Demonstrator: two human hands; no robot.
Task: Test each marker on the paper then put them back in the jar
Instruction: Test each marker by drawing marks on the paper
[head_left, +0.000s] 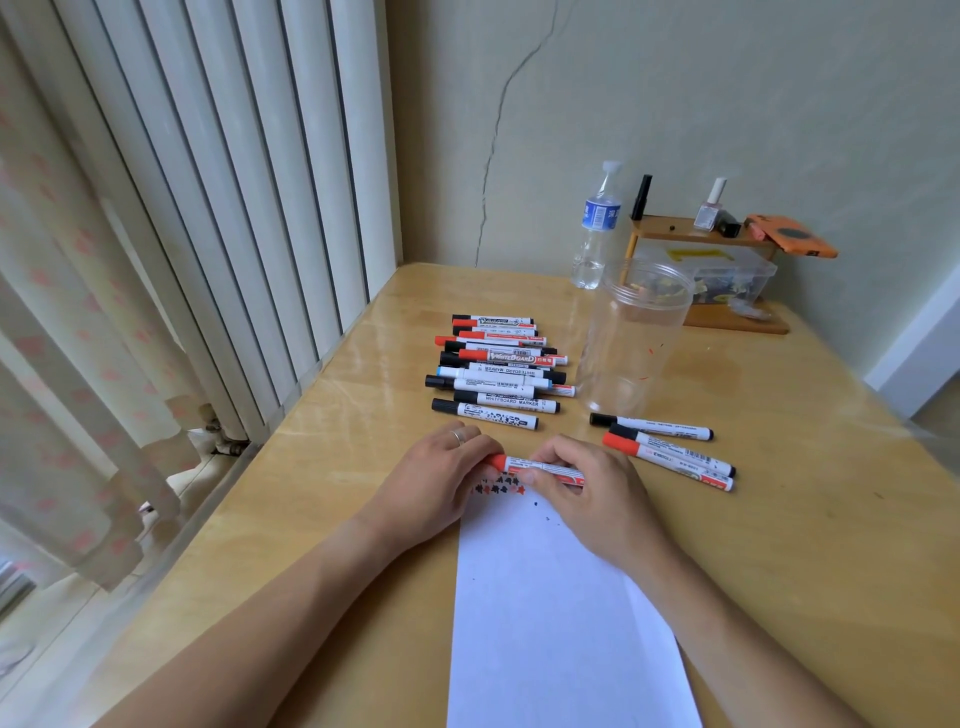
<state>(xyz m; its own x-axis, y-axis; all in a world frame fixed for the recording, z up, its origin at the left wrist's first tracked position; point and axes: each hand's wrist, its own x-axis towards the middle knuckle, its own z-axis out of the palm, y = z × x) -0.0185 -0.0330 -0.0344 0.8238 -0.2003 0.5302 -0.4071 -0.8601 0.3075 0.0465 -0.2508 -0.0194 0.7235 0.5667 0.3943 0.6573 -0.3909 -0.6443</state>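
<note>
Over the top of the white paper (550, 613) I hold a red whiteboard marker (540, 468) level with both hands. My left hand (441, 478) grips its red cap end. My right hand (592, 493) pinches the white barrel. Small red and black test marks (500, 486) show on the paper just below the marker. A row of several red, black and blue markers (498, 366) lies beyond my hands. Three more markers (670, 449) lie to the right of my hands. The clear plastic jar (636, 338) stands open and upright behind those three, and looks empty.
A water bottle (597, 228) stands at the back by the wall. Beside it a small wooden shelf (701, 234) carries nail polish and an orange item, with a clear box (727, 275) under it. A radiator (218, 208) and curtain run along the table's left edge.
</note>
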